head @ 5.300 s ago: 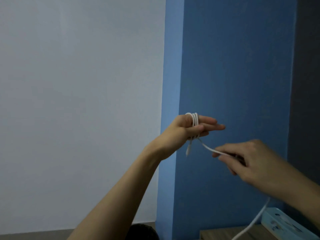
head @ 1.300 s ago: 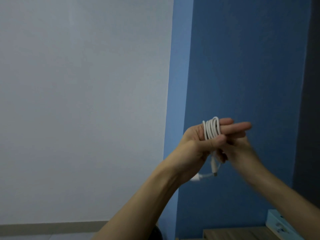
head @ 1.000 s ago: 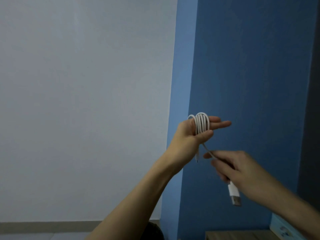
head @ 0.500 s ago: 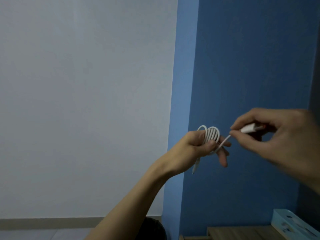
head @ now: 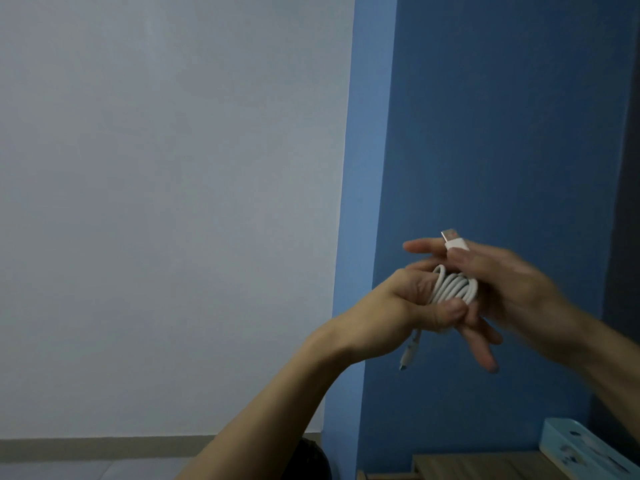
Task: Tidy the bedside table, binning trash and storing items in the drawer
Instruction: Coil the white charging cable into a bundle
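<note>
1. Fingers (head: 479, 344) first: those of the left hand (head: 405, 299) pass through the white cable (head: 453, 289), which is wound round them as a coil. They are loosely spread and point down to the right, and the thumb presses on the loops from below.
2. Right hand (head: 519, 292), centre right of the frame, pinches the USB plug (head: 453, 241) between thumb and forefinger just above the coil. Its other fingers are blurred, so I cannot tell how they lie.
3. Small connector (head: 407, 358) hangs free below the left wrist on a short tail.
4. Both hands are raised in front of the blue wall (head: 502, 116), well above the bedside table (head: 450, 469), of which only a wooden edge shows at the lower right. No drawer is in view.
5. Judgement: the plug end looks ready to be tucked or wrapped to lock the bundle.
6. Risk: only the thumb pins the loops. If it lifts while the coil slides off the fingers, the turns could spring open and the winding would be lost.
7. Risk: a tight pull on the plug end could cinch the cable round the fingers and jam the coil in place.
8. Risk: the dangling connector could snag on a drawer edge or get shut in it.
9. Risk: the light blue box (head: 585, 452) sits at the table's right end and could be knocked by a bundle lowered without looking.
10. Dark round shape (head: 311, 460) at the bottom centre: cannot tell what it is.
</note>
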`<state>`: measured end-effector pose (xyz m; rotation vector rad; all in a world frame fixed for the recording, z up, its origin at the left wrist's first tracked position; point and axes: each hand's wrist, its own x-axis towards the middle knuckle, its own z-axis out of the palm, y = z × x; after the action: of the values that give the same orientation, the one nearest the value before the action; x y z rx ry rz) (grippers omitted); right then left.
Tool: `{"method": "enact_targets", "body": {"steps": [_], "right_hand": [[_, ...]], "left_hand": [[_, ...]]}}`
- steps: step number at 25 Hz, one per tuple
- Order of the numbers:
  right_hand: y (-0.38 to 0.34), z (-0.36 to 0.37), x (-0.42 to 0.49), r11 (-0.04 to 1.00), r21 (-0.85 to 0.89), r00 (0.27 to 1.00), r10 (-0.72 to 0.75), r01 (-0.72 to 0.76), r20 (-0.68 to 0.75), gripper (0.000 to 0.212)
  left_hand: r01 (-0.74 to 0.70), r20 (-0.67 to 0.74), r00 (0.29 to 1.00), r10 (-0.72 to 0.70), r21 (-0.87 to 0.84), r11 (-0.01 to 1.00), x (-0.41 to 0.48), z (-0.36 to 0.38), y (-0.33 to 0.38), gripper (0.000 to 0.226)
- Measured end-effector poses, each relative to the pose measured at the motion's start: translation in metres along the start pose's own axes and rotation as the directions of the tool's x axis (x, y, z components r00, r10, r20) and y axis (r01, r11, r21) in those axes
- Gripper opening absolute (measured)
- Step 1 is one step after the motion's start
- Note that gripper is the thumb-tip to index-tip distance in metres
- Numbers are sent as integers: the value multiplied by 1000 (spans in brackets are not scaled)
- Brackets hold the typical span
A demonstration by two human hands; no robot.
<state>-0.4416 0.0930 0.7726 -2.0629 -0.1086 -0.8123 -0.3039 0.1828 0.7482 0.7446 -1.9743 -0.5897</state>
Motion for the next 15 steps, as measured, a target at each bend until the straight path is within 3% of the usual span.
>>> {"method": "enact_targets", "body": {"steps": [4, 7, 11, 15], "right_hand": [[-3, -8, -3, 999, 33, 997, -12, 9, 73, 49], [-6, -15, -5, 998, -56, 984, -25, 36, 179, 47], [-12, -23, -7, 952, -285, 983, -61, 110, 176, 34], [-18, -18, -8, 916, -364, 982, -127, 170, 140, 30]], "left_hand": [[50, 15, 999, -50, -26, 998, -4, -6, 0, 29], [84, 1, 996, -84, -66, 994, -5, -8, -4, 25], [126, -107, 986, -126, -3, 992, -5, -3, -7, 19], [112, -211, 970, -118, -42, 993, -6, 2, -7, 19]]}}
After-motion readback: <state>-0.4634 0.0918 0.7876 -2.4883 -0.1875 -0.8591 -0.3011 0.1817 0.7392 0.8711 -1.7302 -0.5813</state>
